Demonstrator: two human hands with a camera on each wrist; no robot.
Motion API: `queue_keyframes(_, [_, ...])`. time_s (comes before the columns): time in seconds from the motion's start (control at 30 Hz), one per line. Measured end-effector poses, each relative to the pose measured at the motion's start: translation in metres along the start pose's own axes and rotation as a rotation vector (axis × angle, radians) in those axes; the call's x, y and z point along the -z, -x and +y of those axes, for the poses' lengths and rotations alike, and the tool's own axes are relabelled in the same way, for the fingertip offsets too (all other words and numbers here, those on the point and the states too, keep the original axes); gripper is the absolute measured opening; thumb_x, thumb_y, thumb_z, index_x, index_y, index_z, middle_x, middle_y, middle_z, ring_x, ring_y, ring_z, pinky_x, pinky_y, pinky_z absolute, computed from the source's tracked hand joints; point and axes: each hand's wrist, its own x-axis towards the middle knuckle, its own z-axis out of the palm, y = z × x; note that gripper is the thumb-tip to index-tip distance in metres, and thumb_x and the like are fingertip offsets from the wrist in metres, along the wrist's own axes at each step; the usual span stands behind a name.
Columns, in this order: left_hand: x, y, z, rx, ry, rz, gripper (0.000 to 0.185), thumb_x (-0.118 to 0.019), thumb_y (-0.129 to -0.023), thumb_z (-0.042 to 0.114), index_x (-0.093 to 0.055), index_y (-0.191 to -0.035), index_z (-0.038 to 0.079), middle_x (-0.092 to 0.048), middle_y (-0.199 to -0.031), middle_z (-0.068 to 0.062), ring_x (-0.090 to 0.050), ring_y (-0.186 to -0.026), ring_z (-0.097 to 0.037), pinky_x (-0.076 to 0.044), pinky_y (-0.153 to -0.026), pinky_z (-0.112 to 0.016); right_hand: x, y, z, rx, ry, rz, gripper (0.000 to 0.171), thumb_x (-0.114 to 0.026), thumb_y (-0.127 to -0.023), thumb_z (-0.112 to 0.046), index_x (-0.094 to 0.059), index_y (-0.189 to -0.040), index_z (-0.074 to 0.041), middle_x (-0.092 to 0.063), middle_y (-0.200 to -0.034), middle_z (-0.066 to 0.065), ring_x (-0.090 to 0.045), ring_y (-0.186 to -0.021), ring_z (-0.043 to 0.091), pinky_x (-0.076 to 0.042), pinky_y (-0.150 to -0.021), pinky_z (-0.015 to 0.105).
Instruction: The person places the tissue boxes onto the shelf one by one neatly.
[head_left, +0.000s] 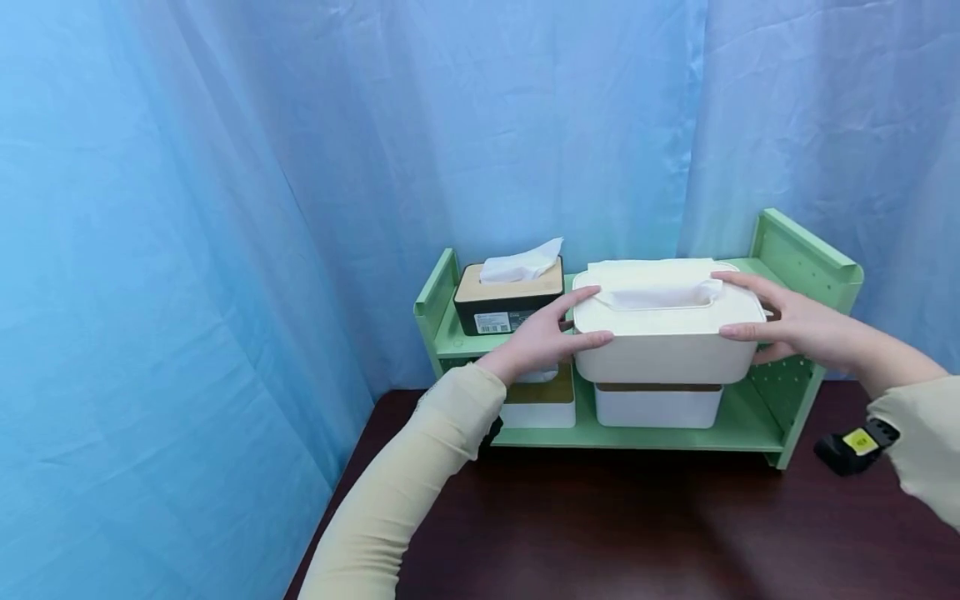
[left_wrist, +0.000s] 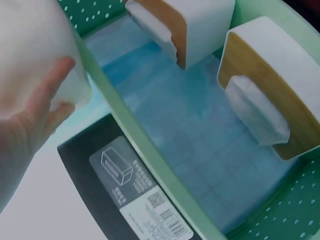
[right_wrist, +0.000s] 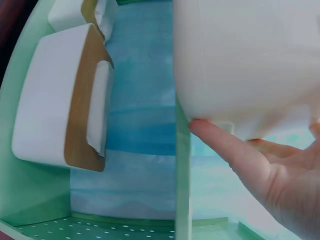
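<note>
- Behind everything, from left edge to right edge: blue curtain (head_left: pixel 187 250), hanging in soft folds, with a seam between two panels above the right half of the shelf.
- Below the curtain: dark reddish-brown tabletop (head_left: pixel 637 525), glossy, carrying the shelf at its far edge.
- At the left: left hand (head_left: pixel 542 337), in a pale beige sleeve, pressed on the left end of the white tissue box (head_left: pixel 663 333); thumb on the lid edge, fingers bent along the side wall, so a closed grip on the box.
- Just behind that hand, on the upper level of the green shelf (head_left: pixel 806 250): black tissue box (head_left: pixel 501 308) with a wooden lid, a white tissue standing out of it, a barcode label on its front.
- In the middle: white tissue box, held between both hands at the upper level, lid slot showing tissue; whether resting on the shelf or raised just above it cannot be told.
- Under it, on the lower level: two white boxes with wooden lids, left lower box (head_left: pixel 542 404) and right lower box (head_left: pixel 658 406), side by side and a little apart.
- At the right: right hand (head_left: pixel 795 325), thumb below and fingers over the lid's right end, gripping the same box.
- Far right, on the tabletop beside the shelf's end panel: small black device (head_left: pixel 855 446) with a yellow label.
</note>
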Motion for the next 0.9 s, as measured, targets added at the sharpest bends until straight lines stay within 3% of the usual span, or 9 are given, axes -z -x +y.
queue_keyframes(0.1, [0.005,-0.007,0.003,0.038,0.048,-0.021,0.068,-0.067,-0.088,0.034,-0.032,-0.147,0.034,-0.025,-0.155,0.0,-0.048,-0.127,-0.026,-0.054,-0.082,-0.041,0.007,-0.006,-0.004,-0.018,-0.055,-0.046,0.078,-0.048,-0.099,-0.02,0.008,-0.153,-0.021,0.012,-0.152,0.031,-0.013,-0.13,0.055,-0.05,-0.08,0.057])
queue_keyframes(0.27, [0.011,-0.016,0.005,0.075,0.072,-0.061,0.068,-0.064,-0.089,0.035,-0.03,-0.148,0.034,-0.022,-0.156,0.003,-0.046,-0.129,-0.023,-0.056,-0.073,-0.036,0.017,-0.014,-0.008,-0.051,-0.101,-0.109,0.078,-0.047,-0.1,-0.023,0.01,-0.152,-0.019,0.015,-0.152,0.029,-0.014,-0.131,0.055,-0.05,-0.08,0.057])
queue_keyframes(0.5, [0.011,-0.027,0.007,0.087,0.138,-0.071,0.068,-0.063,-0.091,0.03,-0.028,-0.15,0.029,-0.017,-0.158,0.002,-0.039,-0.136,-0.026,-0.054,-0.082,-0.047,0.027,-0.022,-0.01,-0.089,-0.09,-0.137,0.081,-0.047,-0.099,-0.026,0.013,-0.151,-0.017,0.013,-0.151,0.032,-0.015,-0.131,0.06,-0.051,-0.081,0.055])
queue_keyframes(0.9, [0.003,-0.039,-0.002,0.04,0.132,0.087,0.065,-0.063,-0.091,0.033,-0.032,-0.148,0.029,-0.032,-0.153,-0.006,-0.046,-0.131,-0.027,-0.054,-0.082,-0.042,0.029,-0.029,-0.015,-0.148,-0.065,-0.045,0.083,-0.05,-0.098,-0.034,0.01,-0.152,-0.015,0.013,-0.15,0.035,-0.016,-0.13,0.062,-0.051,-0.083,0.054])
